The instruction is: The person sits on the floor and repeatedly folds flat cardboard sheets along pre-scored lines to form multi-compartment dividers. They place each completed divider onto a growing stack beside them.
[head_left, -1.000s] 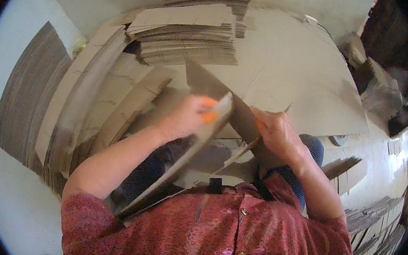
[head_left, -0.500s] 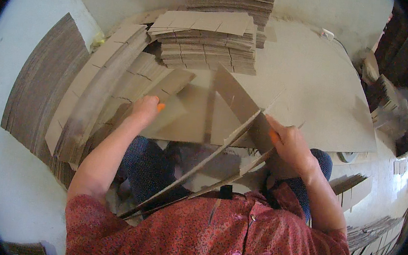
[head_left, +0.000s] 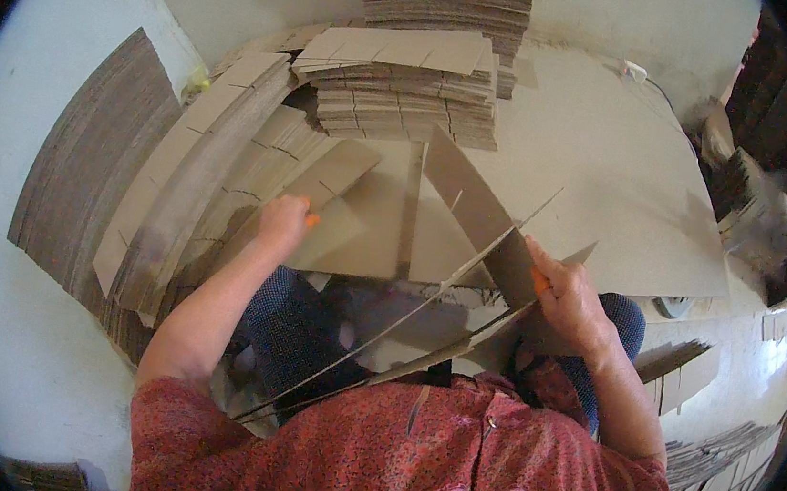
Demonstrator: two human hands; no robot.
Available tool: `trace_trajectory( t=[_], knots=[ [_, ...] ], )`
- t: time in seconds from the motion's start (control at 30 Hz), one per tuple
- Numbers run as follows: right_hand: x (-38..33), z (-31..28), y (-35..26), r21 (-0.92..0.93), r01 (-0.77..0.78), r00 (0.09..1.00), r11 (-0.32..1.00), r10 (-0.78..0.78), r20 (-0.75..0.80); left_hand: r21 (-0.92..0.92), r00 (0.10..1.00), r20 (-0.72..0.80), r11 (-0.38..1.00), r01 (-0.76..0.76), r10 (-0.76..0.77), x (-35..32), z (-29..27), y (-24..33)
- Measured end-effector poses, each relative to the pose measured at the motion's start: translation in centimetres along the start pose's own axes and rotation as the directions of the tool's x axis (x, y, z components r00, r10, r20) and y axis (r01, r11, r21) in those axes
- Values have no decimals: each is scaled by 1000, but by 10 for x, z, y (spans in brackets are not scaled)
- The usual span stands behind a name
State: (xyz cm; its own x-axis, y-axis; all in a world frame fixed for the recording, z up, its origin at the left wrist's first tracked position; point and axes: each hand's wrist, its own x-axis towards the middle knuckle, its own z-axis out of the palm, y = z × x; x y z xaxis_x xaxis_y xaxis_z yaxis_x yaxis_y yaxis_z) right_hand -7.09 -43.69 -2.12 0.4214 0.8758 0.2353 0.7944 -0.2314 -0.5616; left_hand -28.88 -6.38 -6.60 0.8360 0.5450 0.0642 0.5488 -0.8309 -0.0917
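Observation:
My left hand (head_left: 284, 224), an orange covering on a fingertip, is closed on a flat cardboard strip (head_left: 344, 171) with slits, over the leaning strips at the left. My right hand (head_left: 569, 295), also with orange at a finger, grips the crossed cardboard strips at their right end. One wide strip (head_left: 471, 189) slants from upper left down to that hand. Two long narrow strips, seen nearly edge-on, run from there toward my lap: an upper one (head_left: 407, 303) and a lower one (head_left: 420, 359). The fingers partly hide where they join.
A slit cardboard stack (head_left: 398, 112) stands at the back of the board (head_left: 610, 192), with a taller stack (head_left: 443, 1) behind. Leaning strips (head_left: 186, 166) and a brown stack (head_left: 95, 166) line the left. More cardboard pieces (head_left: 722, 453) lie low right. A white plug (head_left: 633, 71) trails a cable.
My right hand and the crossed strips have shifted slightly right and toward me. My left hand stays on its strip. The whole view has moved a little.

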Motion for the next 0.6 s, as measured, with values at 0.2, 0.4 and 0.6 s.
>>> trace_trajectory(
  t=[0.2, 0.4, 0.6],
  knots=[
    [-7, 4, 7, 61, 115, 991, 991, -110, -76, -404, 976, 124, 889, 215, -180, 20, -14, -31],
    [-3, -7, -8, -11, 309, 932, 951, -305, -195, -483, 987, -92, 861, -158, 129, 58, -39, 11],
    [-1, -12, -4, -27, 244, 949, 969, -244, -202, -721, 980, 80, 689, -68, 180, 63, -60, 105]
  ],
)
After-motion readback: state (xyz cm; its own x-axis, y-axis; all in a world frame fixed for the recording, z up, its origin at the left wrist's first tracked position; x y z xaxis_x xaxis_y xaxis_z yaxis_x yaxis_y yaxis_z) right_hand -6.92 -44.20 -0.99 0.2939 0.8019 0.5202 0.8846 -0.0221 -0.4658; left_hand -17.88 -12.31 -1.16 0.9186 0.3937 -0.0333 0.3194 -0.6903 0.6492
